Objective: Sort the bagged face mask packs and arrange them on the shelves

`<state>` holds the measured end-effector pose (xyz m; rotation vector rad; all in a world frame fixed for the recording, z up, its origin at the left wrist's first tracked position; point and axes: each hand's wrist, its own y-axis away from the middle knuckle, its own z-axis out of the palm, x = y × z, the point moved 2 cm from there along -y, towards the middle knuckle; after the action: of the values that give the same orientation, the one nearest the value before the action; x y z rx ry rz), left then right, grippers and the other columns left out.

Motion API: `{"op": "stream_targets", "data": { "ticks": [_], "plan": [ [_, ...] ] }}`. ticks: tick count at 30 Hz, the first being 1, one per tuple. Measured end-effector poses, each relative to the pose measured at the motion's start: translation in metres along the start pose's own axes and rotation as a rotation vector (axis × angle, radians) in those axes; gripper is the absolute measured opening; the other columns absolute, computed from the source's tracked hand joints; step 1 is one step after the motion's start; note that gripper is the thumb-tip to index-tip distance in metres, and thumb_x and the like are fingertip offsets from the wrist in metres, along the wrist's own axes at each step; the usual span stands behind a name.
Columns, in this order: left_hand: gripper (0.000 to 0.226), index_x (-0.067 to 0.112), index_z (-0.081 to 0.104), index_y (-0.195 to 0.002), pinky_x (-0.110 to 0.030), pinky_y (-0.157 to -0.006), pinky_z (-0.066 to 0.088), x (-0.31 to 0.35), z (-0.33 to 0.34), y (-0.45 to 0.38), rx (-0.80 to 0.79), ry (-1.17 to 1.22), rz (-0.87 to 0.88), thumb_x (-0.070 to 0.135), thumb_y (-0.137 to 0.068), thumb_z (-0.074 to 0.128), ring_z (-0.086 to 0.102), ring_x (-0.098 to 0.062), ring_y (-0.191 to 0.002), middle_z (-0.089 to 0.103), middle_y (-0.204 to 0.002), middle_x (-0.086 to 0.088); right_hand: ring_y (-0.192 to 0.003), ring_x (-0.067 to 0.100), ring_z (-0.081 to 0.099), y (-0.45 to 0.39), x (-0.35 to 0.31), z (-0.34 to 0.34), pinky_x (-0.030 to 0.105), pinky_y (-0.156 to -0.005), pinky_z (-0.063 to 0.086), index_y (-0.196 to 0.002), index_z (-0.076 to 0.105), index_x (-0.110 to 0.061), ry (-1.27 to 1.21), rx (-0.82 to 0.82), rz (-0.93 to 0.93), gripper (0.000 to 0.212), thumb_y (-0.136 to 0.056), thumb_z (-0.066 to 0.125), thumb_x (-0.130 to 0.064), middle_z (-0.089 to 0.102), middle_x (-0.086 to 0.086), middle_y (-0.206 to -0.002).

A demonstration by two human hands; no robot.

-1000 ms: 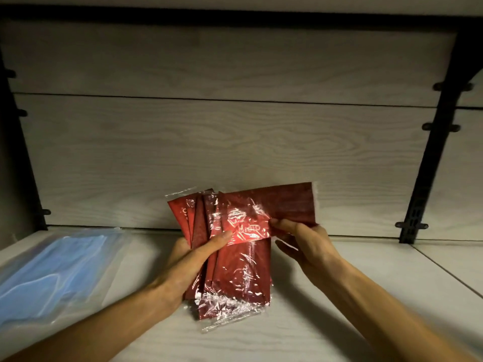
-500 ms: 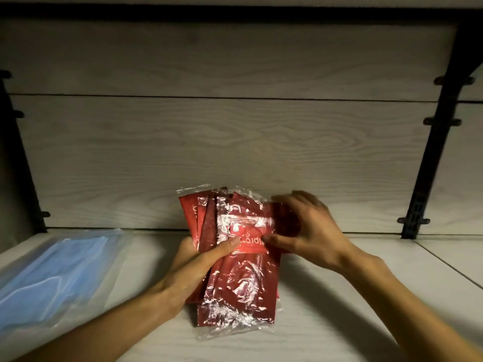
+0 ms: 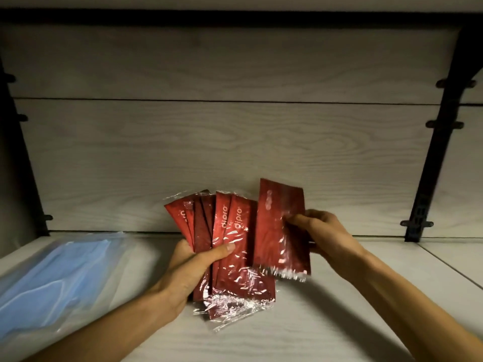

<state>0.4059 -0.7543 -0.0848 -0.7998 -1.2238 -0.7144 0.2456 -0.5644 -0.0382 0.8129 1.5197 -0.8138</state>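
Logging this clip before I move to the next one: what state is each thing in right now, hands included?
Left hand: grips the fanned red packs, thumb across the front.
Fanned red packs: upright, bunched, bottoms near the shelf.
Right hand: pinches a single red pack.
Single red pack: upright, apart from the fan on its right side.
Blue masks bag: lying flat on the shelf, untouched.

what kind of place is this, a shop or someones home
Probably a shop or stockroom shelf bay, though I can't be sure. The pale wood-grain shelf hangs between black slotted uprights with bracket pegs, and stock comes in multiples: a fan of bagged red mask packs and a bag of blue masks.
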Motion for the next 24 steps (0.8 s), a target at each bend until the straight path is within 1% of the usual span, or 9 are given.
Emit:
{"op": "stream_targets", "data": {
  "ticks": [6, 8, 10, 13, 15, 17, 20, 22, 24],
  "plan": [
    [0.038, 0.027, 0.076, -0.106, -0.042, -0.093, 0.055, -0.001, 0.000, -0.002, -0.062, -0.019, 0.041, 0.024, -0.071, 0.091, 0.075, -0.026, -0.101, 0.078, -0.108, -0.008, -0.091, 0.031, 0.070, 0.012, 0.016, 0.022, 0.041, -0.086, 0.057, -0.116, 0.067, 0.003, 0.046, -0.179, 0.105, 0.044, -0.085, 0.078, -0.026, 0.075, 0.019, -0.105],
    [0.045, 0.028, 0.075, -0.111, -0.040, -0.095, 0.053, -0.003, 0.001, -0.004, -0.106, -0.035, 0.025, 0.033, -0.069, 0.092, 0.074, -0.025, -0.105, 0.077, -0.112, -0.006, -0.100, 0.034, 0.071, 0.012, 0.020, 0.026, 0.038, -0.086, 0.058, -0.116, 0.067, 0.006, -0.067, -0.224, 0.157, 0.045, -0.084, 0.078, -0.024, 0.075, 0.020, -0.108],
    [0.052, 0.021, 0.077, -0.108, -0.037, -0.092, 0.053, -0.006, 0.005, -0.012, -0.047, -0.013, -0.028, 0.037, -0.061, 0.092, 0.074, -0.026, -0.103, 0.078, -0.106, -0.006, -0.106, 0.036, 0.070, 0.012, 0.021, 0.028, 0.038, -0.089, 0.059, -0.117, 0.068, 0.008, -0.220, -0.282, 0.231, 0.044, -0.084, 0.077, -0.020, 0.073, 0.022, -0.112],
    [0.056, 0.011, 0.075, -0.099, -0.028, -0.075, 0.057, -0.012, -0.001, -0.021, 0.101, 0.025, -0.083, 0.025, -0.045, 0.085, 0.075, -0.023, -0.080, 0.078, -0.081, -0.006, -0.098, 0.032, 0.072, 0.012, 0.020, 0.028, 0.036, -0.082, 0.061, -0.116, 0.070, 0.003, -0.290, -0.366, 0.289, 0.042, -0.082, 0.079, -0.021, 0.072, 0.021, -0.115],
    [0.066, 0.012, 0.071, -0.110, -0.041, -0.087, 0.058, -0.014, -0.002, -0.020, 0.083, -0.052, -0.121, 0.032, -0.049, 0.087, 0.075, -0.028, -0.091, 0.078, -0.096, -0.011, -0.093, 0.029, 0.073, 0.013, 0.019, 0.028, 0.035, -0.079, 0.060, -0.116, 0.071, -0.002, -0.257, -0.388, 0.296, 0.045, -0.080, 0.080, -0.026, 0.074, 0.018, -0.113],
    [0.061, 0.015, 0.071, -0.114, -0.046, -0.089, 0.059, -0.014, -0.003, -0.012, 0.015, -0.049, -0.104, 0.034, -0.058, 0.087, 0.075, -0.031, -0.096, 0.078, -0.103, -0.011, -0.089, 0.027, 0.075, 0.014, 0.018, 0.030, 0.033, -0.075, 0.059, -0.115, 0.071, -0.003, -0.214, -0.374, 0.278, 0.044, -0.081, 0.079, -0.030, 0.075, 0.016, -0.108],
    [0.039, 0.025, 0.077, -0.105, -0.029, -0.074, 0.062, -0.010, -0.003, -0.006, -0.087, -0.051, -0.042, 0.034, -0.069, 0.089, 0.076, -0.025, -0.097, 0.078, -0.105, -0.007, -0.077, 0.025, 0.075, 0.014, 0.016, 0.034, 0.029, -0.065, 0.058, -0.109, 0.072, 0.000, -0.200, -0.278, 0.209, 0.032, -0.086, 0.074, -0.023, 0.077, 0.017, -0.098],
    [0.041, 0.027, 0.077, -0.107, -0.032, -0.081, 0.060, -0.008, -0.001, -0.010, -0.076, -0.040, -0.042, 0.040, -0.070, 0.089, 0.075, -0.024, -0.101, 0.078, -0.109, -0.006, -0.069, 0.024, 0.073, 0.013, 0.016, 0.035, 0.029, -0.060, 0.059, -0.106, 0.071, 0.003, -0.220, -0.159, 0.158, 0.023, -0.089, 0.071, -0.013, 0.077, 0.019, -0.092],
    [0.058, 0.019, 0.076, -0.111, -0.044, -0.096, 0.055, -0.010, -0.003, -0.017, 0.046, -0.001, -0.088, 0.043, -0.060, 0.091, 0.073, -0.028, -0.103, 0.077, -0.108, -0.008, -0.066, 0.024, 0.072, 0.013, 0.016, 0.034, 0.030, -0.058, 0.060, -0.103, 0.071, 0.005, -0.236, -0.083, 0.131, 0.017, -0.090, 0.069, -0.006, 0.076, 0.020, -0.088]
  ]
}}
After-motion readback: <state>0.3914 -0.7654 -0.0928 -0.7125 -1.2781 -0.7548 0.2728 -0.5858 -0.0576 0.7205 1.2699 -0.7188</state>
